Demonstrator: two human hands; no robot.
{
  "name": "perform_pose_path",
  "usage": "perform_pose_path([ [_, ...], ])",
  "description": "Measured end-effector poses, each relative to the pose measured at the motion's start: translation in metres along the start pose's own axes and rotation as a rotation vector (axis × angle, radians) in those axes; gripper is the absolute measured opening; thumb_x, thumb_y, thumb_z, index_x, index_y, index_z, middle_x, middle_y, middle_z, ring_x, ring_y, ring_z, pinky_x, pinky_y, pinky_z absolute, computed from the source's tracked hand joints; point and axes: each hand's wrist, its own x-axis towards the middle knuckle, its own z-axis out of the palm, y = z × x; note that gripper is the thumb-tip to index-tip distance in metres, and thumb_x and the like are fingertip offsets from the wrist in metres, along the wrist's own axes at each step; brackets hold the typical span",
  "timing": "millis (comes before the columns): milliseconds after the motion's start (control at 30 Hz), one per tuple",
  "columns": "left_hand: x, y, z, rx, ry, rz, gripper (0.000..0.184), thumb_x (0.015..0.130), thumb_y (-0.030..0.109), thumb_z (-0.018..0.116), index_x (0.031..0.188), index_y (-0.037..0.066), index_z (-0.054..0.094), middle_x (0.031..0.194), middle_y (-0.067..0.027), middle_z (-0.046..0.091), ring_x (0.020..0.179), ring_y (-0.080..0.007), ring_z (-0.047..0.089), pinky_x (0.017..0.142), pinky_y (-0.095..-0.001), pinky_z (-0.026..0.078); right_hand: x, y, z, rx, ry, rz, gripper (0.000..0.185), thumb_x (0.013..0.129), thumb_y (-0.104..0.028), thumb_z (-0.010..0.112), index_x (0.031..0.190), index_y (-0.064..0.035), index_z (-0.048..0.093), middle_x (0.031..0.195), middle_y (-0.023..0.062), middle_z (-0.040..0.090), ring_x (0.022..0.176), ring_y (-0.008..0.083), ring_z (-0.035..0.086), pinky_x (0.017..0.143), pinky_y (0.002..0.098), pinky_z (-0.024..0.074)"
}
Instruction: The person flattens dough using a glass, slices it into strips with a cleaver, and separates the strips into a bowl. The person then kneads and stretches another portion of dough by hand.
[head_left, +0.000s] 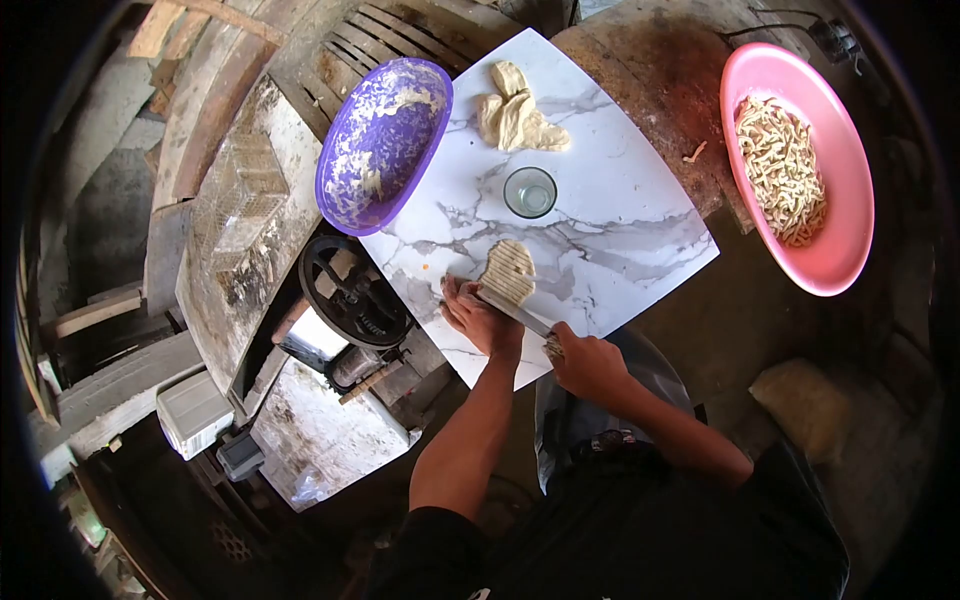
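Observation:
My right hand [588,362] is wrapped round the handle of a knife [516,312], its blade slanting up and left across the near edge of a flattened piece of dough [509,270]. Parallel cut lines run over that dough. Beside the blade's tip, my left hand [478,316] rests low with its fingers stretched out; whether they touch the blade I cannot tell. Farther up the white marbled board [630,240] stand a glass [530,192] and a folded lump of dough [520,122].
A purple basin [385,150] smeared with dough sits at the board's left. To the right is a pink basin [848,200] holding many short dough strips [780,170]. A machine with a black wheel [355,292] stands close to the board's lower left edge.

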Motion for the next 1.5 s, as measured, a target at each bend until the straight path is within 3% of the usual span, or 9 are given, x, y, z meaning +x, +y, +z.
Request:
perform_pose_path([
  [67,-0.001,-0.004,0.004,0.007,-0.029,-0.033,0.069,0.061,0.028,0.079,0.115,0.005,0.042,0.138,-0.0129,0.040,0.139,-0.0305,0.027,0.115,-0.0517,0.014,-0.011,0.008,0.001,-0.009,-0.013,0.017,0.034,0.090,-0.028,0.055,0.112,-0.0045,0.046,0.078,0.0244,0.066,0.074,0.0457,0.065,0.065,0.0569,0.0508],
  [267,-0.002,-0.010,0.012,0.096,0.042,0.017,0.043,0.078,0.017,0.064,0.113,0.006,0.041,0.137,-0.0149,0.043,0.137,-0.0305,0.032,0.115,-0.0500,0.015,-0.047,0.021,-0.006,-0.002,0.002,0.067,0.034,0.094,-0.033,0.052,0.115,-0.0073,0.048,0.080,0.0240,0.067,0.074,0.0458,0.065,0.068,0.0566,0.0504],
  [333,-0.001,-0.010,0.015,-0.140,0.089,-0.081,0.026,0.089,0.014,0.049,0.111,-0.001,0.047,0.141,-0.0152,0.039,0.140,-0.0275,0.029,0.117,-0.0479,0.013,-0.052,0.020,-0.007,-0.011,0.004,0.066,0.033,0.094,-0.034,0.052,0.114,-0.0076,0.048,0.080,0.0237,0.067,0.075,0.0454,0.065,0.068,0.0563,0.0503],
  [467,-0.002,-0.010,0.015,-0.079,0.111,-0.038,0.023,0.091,0.008,0.042,0.112,-0.001,0.048,0.139,-0.0165,0.042,0.139,-0.0288,0.031,0.116,-0.0474,0.014,-0.047,0.013,-0.003,0.032,0.040,0.017,0.030,0.094,-0.031,0.054,0.112,-0.0078,0.050,0.077,0.0199,0.067,0.072,0.0423,0.065,0.065,0.0545,0.0492],
  [567,-0.002,-0.013,0.012,-0.066,0.077,0.010,0.028,0.088,0.014,0.051,0.113,0.000,0.048,0.139,-0.0154,0.041,0.139,-0.0282,0.031,0.116,-0.0480,0.015,-0.032,0.004,0.000,0.051,0.070,-0.053,0.029,0.093,-0.030,0.056,0.112,-0.0078,0.051,0.074,0.0180,0.067,0.069,0.0403,0.065,0.062,0.0531,0.0483],
  [733,-0.002,-0.004,0.002,-0.077,0.047,0.018,0.057,0.070,0.028,0.074,0.115,0.003,0.048,0.139,-0.0127,0.039,0.141,-0.0275,0.026,0.116,-0.0514,0.013,0.001,-0.001,0.008,0.011,0.111,-0.119,0.028,0.092,-0.028,0.056,0.108,-0.0063,0.050,0.071,0.0180,0.065,0.067,0.0407,0.064,0.061,0.0537,0.0473],
  [1033,-0.002,-0.015,0.015,-0.062,0.032,0.003,0.087,0.068,0.030,0.078,0.135,0.006,0.028,0.145,-0.0117,0.033,0.142,-0.0272,0.025,0.117,-0.0521,0.013,0.024,-0.014,-0.004,-0.026,0.051,-0.180,0.029,0.090,-0.027,0.056,0.104,-0.0022,0.048,0.069,0.0192,0.064,0.068,0.0407,0.065,0.061,0.0537,0.0482],
  [1267,-0.002,-0.021,0.022,-0.153,0.066,-0.011,0.089,0.065,0.028,0.080,0.135,0.005,0.029,0.145,-0.0139,0.034,0.140,-0.0308,0.029,0.117,-0.0520,0.015,0.023,-0.014,0.001,-0.028,0.101,-0.208,0.028,0.091,-0.028,0.057,0.100,-0.0025,0.049,0.066,0.0188,0.064,0.065,0.0398,0.065,0.057,0.0521,0.0487],
  [1500,-0.004,-0.034,0.028,-0.247,0.114,0.021,0.084,0.071,0.025,0.076,0.137,0.004,0.030,0.144,-0.0143,0.038,0.138,-0.0320,0.031,0.113,-0.0520,0.021,0.015,-0.014,0.004,-0.013,0.143,-0.225,0.029,0.092,-0.030,0.056,0.098,-0.0029,0.050,0.064,0.0186,0.063,0.063,0.0386,0.065,0.054,0.0515,0.0484],
])
